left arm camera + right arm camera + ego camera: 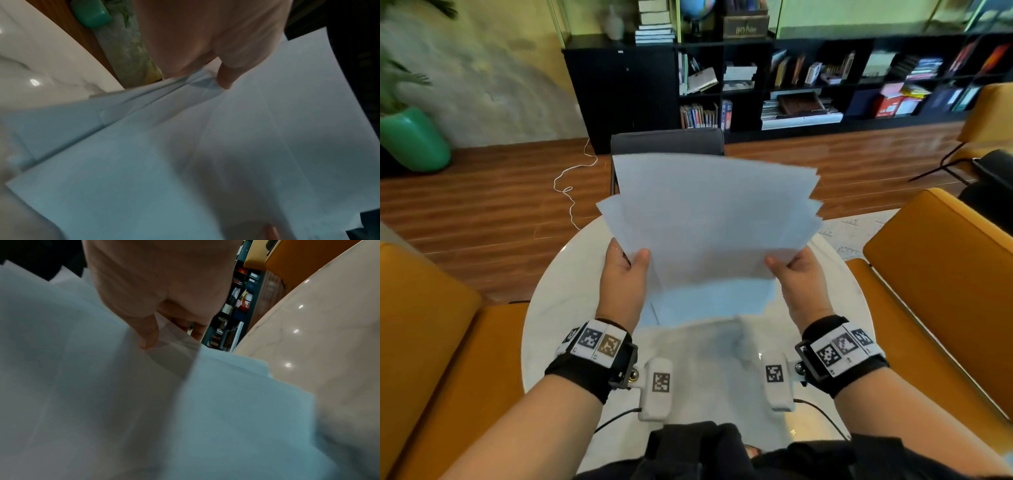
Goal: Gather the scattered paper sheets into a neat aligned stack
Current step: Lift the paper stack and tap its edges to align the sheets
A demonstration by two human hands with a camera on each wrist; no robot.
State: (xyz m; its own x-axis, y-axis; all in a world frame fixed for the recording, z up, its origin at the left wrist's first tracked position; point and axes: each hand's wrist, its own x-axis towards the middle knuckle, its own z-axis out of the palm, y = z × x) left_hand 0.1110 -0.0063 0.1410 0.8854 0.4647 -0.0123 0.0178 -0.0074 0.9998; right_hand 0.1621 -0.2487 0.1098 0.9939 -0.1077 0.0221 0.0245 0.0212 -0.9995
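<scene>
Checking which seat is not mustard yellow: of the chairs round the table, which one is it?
The dark grey chair across the white table, its back just above the held paper sheets. The chairs at either side are yellow.

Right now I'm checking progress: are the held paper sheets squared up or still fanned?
Fanned. The paper sheets, pinched by the left hand and right hand, show staggered top corners and offset edges.

Home study/lounge: black bookshelf [808,78] w/ books, mustard armchairs [941,274]
</scene>
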